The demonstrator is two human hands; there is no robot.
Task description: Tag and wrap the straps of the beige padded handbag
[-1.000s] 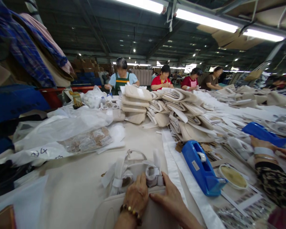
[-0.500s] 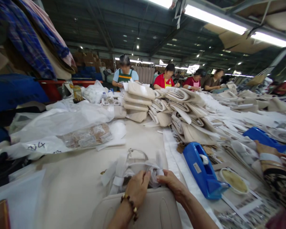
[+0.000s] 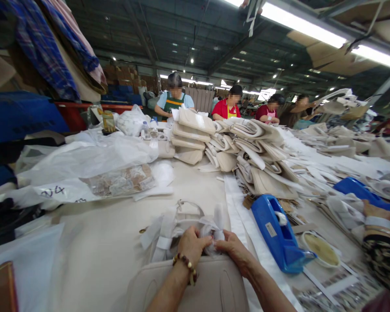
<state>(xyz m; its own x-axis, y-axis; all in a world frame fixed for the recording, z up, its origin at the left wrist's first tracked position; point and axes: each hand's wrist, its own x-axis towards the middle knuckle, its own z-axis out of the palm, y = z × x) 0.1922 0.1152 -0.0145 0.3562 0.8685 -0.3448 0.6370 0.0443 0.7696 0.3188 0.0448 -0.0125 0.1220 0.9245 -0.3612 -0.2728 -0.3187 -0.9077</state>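
Note:
A beige bag [image 3: 211, 284] lies on the table right in front of me, its handle [image 3: 190, 203] and straps at the far side wrapped in white tissue. My left hand [image 3: 191, 245], with a beaded bracelet at the wrist, has its fingers closed on the white wrapping [image 3: 211, 236] behind the bag's edge. From the other side, my right hand [image 3: 232, 249] pinches the same wrapping between thumb and fingers. What lies inside the wrapped bundle is hidden. A strip of the white material stands up between the hands.
Right of the bag stands a blue tape dispenser [image 3: 276, 234], beside a round dish [image 3: 321, 249]. Stacked beige pieces [image 3: 191, 134] and plastic bags [image 3: 84, 160] lie farther back. A co-worker's hand [image 3: 381, 216] is at the right edge; several people work across the table.
My left hand has shifted slightly to the right, its thumb now reaching toward my right hand. A person at the back right has lifted pale material. The view has turned slightly.

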